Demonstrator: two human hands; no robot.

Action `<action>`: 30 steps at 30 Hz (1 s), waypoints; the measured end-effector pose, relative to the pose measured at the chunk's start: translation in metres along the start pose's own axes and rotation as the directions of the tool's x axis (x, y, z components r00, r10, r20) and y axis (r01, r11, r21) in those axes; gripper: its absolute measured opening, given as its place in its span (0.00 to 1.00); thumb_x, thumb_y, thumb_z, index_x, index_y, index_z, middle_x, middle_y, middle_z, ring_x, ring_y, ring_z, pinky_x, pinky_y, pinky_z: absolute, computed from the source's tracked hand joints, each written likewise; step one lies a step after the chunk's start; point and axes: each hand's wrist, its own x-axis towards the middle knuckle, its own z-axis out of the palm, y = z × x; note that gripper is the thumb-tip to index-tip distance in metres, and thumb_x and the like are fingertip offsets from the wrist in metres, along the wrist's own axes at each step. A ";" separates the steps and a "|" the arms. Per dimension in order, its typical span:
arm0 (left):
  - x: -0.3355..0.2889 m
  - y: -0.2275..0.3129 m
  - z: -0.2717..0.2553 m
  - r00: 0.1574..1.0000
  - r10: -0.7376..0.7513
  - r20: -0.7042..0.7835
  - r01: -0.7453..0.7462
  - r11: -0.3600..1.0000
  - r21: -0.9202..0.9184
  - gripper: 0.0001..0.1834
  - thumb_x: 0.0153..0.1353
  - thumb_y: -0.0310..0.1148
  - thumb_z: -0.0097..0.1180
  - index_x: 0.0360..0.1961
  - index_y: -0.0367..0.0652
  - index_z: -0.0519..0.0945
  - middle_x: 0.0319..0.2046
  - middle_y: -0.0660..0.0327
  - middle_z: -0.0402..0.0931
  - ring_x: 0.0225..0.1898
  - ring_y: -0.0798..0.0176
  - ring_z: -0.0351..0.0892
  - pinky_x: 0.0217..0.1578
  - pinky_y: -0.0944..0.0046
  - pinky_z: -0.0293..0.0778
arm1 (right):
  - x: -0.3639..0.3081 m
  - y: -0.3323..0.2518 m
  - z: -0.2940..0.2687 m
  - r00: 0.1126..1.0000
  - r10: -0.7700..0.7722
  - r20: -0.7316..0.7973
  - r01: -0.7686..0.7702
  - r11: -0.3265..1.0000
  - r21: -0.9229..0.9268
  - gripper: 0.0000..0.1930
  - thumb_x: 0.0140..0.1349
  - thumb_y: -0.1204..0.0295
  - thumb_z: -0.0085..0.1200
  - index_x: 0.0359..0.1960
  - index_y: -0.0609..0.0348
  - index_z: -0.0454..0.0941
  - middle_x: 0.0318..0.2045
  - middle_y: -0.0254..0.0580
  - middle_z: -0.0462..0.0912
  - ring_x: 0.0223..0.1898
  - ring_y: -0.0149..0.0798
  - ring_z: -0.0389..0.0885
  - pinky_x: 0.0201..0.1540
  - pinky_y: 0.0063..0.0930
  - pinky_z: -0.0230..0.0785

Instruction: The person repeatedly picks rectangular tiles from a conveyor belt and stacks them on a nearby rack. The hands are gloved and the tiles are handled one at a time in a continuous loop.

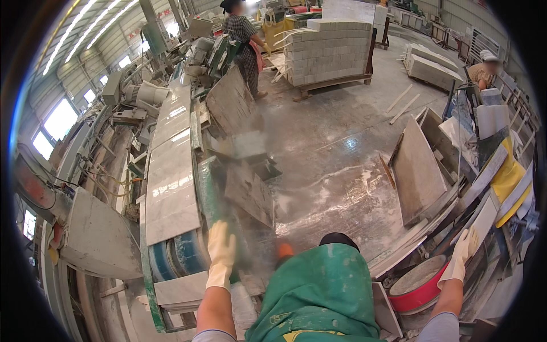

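Note:
My left hand (pixel 221 251), in a cream rubber glove, reaches forward with its fingers stretched out beside the green side rail (pixel 212 191) of a conveyor. Nothing shows in its grasp; whether it touches the rail I cannot tell. Wet pale stone slabs (pixel 171 196) lie end to end along the conveyor, over a blue belt (pixel 179 255). On the right, my other gloved hand, the right hand (pixel 460 255), has extended fingers close to a pale stone strip (pixel 484 221). Contact with that strip is unclear. A green apron (pixel 319 290) covers my front.
Below my right hand sits a red-sided round container (pixel 416 288). A large slab (pixel 419 174) leans among stone offcuts at right. Stacked blocks (pixel 330 54) stand on a pallet ahead. One person (pixel 242 43) stands beside the machinery; another (pixel 483 74) is far right. The floor is wet.

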 end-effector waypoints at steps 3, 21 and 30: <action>-0.001 -0.001 0.001 1.000 -0.001 -0.002 0.001 1.000 -0.017 0.26 0.59 0.31 0.63 0.59 0.39 0.77 0.63 0.44 0.74 0.67 0.40 0.68 0.71 0.47 0.59 | -0.004 -0.002 -0.001 1.000 -0.001 -0.010 0.001 1.000 -0.002 0.24 0.76 0.57 0.41 0.65 0.58 0.74 0.62 0.54 0.77 0.65 0.56 0.73 0.69 0.46 0.61; -0.003 -0.003 0.000 0.993 -0.074 -0.087 0.058 0.982 -0.180 0.21 0.63 0.31 0.61 0.58 0.38 0.79 0.59 0.46 0.77 0.62 0.47 0.76 0.66 0.53 0.67 | -0.020 -0.007 -0.013 1.000 -0.012 0.012 0.011 0.999 0.040 0.23 0.76 0.60 0.42 0.64 0.62 0.74 0.62 0.57 0.77 0.65 0.56 0.72 0.70 0.45 0.61; 0.029 -0.128 -0.042 0.384 -0.796 0.468 0.489 -0.255 -0.834 0.28 0.75 0.48 0.48 0.61 0.31 0.70 0.58 0.41 0.76 0.55 0.41 0.81 0.53 0.48 0.83 | -0.025 -0.002 -0.015 0.998 -0.012 0.065 0.006 0.996 0.084 0.24 0.76 0.61 0.42 0.65 0.64 0.73 0.65 0.60 0.74 0.67 0.57 0.69 0.71 0.45 0.59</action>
